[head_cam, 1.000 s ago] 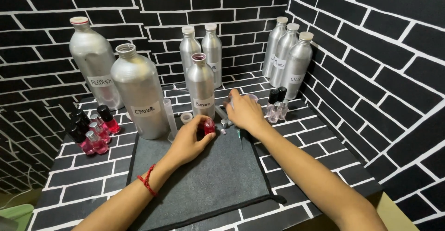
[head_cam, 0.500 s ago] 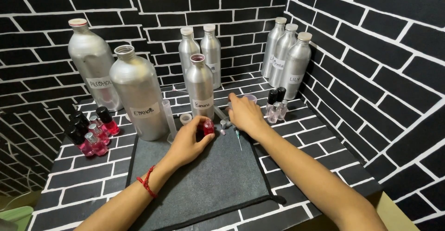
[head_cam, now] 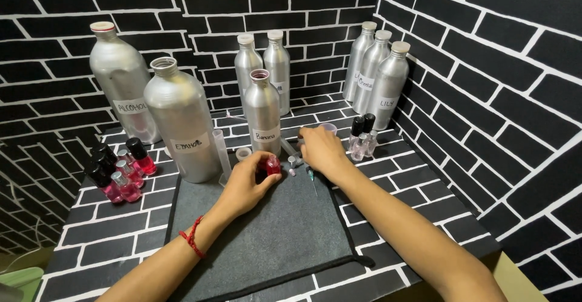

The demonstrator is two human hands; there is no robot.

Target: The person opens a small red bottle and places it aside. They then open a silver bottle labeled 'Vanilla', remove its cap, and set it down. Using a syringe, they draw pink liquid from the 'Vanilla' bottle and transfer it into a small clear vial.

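My left hand [head_cam: 245, 187] grips a small glass bottle of red liquid [head_cam: 272, 165] that stands on the dark grey mat [head_cam: 267, 241]. A red string bracelet circles that wrist. My right hand [head_cam: 322, 149] reaches past the mat's far edge, fingers curled down by a small clear cup [head_cam: 328, 128] and some small metal caps [head_cam: 292, 161]; whether it holds anything is hidden. A thin syringe [head_cam: 313, 179] lies just beside that hand. An open silver bottle [head_cam: 262, 115] stands right behind both hands.
Two large aluminium bottles [head_cam: 182, 123] stand at the left, two slim ones [head_cam: 277, 71] at the back and three [head_cam: 388, 83] at the right wall. Several small pink-filled bottles with black caps [head_cam: 118, 168] cluster far left. Two clear black-capped bottles [head_cam: 362, 137] sit right.
My right hand has dropped slightly lower and nearer the small caps. My left hand keeps its grip on the red bottle in the same spot.
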